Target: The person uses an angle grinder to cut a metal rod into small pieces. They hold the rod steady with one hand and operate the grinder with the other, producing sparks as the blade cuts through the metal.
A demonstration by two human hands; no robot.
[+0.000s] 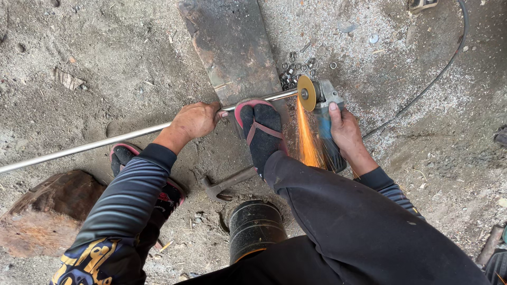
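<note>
My left hand point(194, 120) grips a long thin steel rod point(95, 145) that runs from the left edge across a dark wooden plank point(232, 47). My right foot in a black sock and pink sandal point(261, 129) presses the rod down on the plank. My right hand point(343, 126) holds a blue angle grinder point(325, 113). Its yellow disc point(306, 93) meets the rod's right end. Orange sparks point(309, 142) stream down toward my leg.
Several small cut metal rings point(298, 66) lie on the ground behind the disc. A hammer point(227, 183) rests by my foot, a black cylinder point(254, 224) below it. A black cable point(438, 74) curves at the right. A wood chunk point(50, 211) sits at the lower left.
</note>
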